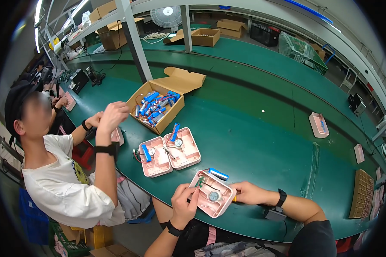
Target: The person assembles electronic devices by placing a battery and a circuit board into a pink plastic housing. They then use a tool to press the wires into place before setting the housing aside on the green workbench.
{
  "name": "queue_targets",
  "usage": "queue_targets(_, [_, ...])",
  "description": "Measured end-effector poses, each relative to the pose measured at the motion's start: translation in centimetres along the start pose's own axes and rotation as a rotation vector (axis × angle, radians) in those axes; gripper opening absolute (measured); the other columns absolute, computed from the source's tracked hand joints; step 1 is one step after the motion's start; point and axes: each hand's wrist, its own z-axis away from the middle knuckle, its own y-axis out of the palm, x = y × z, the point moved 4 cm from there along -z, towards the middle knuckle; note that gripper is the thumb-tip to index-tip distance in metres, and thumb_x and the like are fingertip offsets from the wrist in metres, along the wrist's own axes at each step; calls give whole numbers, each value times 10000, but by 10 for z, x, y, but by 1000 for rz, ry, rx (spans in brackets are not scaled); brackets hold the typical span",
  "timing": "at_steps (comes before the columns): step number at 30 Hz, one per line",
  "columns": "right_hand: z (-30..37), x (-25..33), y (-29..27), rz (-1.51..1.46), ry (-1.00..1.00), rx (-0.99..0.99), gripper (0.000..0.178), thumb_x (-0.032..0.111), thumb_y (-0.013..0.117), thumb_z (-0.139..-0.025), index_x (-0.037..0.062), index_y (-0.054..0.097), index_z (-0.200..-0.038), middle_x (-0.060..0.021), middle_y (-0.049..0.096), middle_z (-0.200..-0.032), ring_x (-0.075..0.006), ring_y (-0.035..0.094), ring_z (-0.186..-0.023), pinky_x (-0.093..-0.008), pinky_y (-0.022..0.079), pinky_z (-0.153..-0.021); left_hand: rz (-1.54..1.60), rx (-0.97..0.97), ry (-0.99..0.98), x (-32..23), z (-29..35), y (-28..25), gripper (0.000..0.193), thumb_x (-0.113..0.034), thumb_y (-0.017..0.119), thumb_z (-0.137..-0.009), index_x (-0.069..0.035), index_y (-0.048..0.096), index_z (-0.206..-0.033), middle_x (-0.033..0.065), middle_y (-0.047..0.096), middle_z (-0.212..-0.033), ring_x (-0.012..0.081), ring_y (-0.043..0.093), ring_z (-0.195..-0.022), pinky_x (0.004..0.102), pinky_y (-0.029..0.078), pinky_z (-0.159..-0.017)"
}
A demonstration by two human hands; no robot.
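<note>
A pale pink plastic housing [221, 210], open side up, is tilted at the near table edge between my hands. My right hand [251, 192] grips its right wall, fingers curled partly out of sight. At its left wall my left hand [184, 204] is closed, the fingertips pinching at a small green circuit board [200, 181]. Inside the housing sits a round silver motor-like part [214, 195] with a dark wire. Just beyond its far wall lies a blue cylindrical battery [218, 173].
Two more pink housings [158, 170] [188, 162] with batteries and wires stand to the left. Behind them, an open cardboard box [176, 115] holds many blue batteries. A co-worker [68, 171] sits at left, arms raised over the table. Other pink housings [319, 125] [359, 153] stand far right.
</note>
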Motion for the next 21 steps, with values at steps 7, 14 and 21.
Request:
queue_targets(7, [-5,-2,6,-32,76,-36,199,20,687,-1017,-23,758,-1198,-24,771,-1007,-91,695,-919,-268,564,-877,45,18,5,1,0,-3,79,-4,713,-920,58,729,-967,158,706,-991,233,687,-747,321,534,-686])
queue_targets(14, [-10,-4,6,-95,119,-35,203,49,710,-1021,-22,759,-1205,-32,777,-1024,-87,698,-924,-267,567,-888,87,51,-14,4,0,-5,87,-16,713,-921,57,729,-966,161,718,-1014,239,689,-777,318,532,-703])
queue_targets(21, [-6,30,10,469,-372,-85,223,114,770,-946,-5,730,-1129,-102,729,-917,-227,698,-815,-340,555,-788,106,21,-36,2,1,-5,98,-26,709,-929,63,725,-966,164,717,-1009,246,684,-795,323,528,-716])
